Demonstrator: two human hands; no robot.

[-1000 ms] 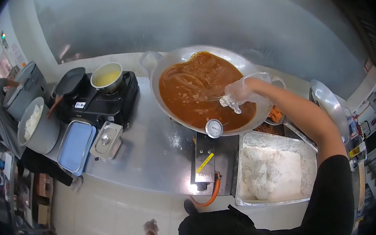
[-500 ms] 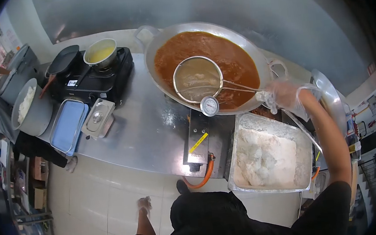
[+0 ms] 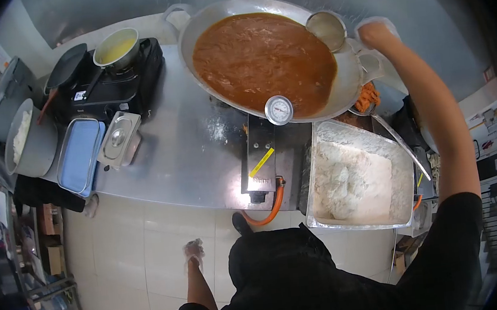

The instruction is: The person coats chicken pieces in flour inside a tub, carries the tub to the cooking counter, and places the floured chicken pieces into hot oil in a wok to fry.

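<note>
Round, thin-rimmed, grey-brown strainer [image 3: 326, 31], right fingers [image 3: 373, 32] clenched on it, left fingers [image 3: 194, 246] loosely spread, empty

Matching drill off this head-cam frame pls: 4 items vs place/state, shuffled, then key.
Column 1
1. Strainer
2. Dial thermometer
3. Saucepan
4. Left hand

Column 2
A. On the black stove, yellow contents inside
B. Lowered, away from the steel counter
C. At the far right side of the wok, beside the right hand
D. At the wok's near rim, round face showing

Pairs: 1-C, 2-D, 3-A, 4-B
</note>
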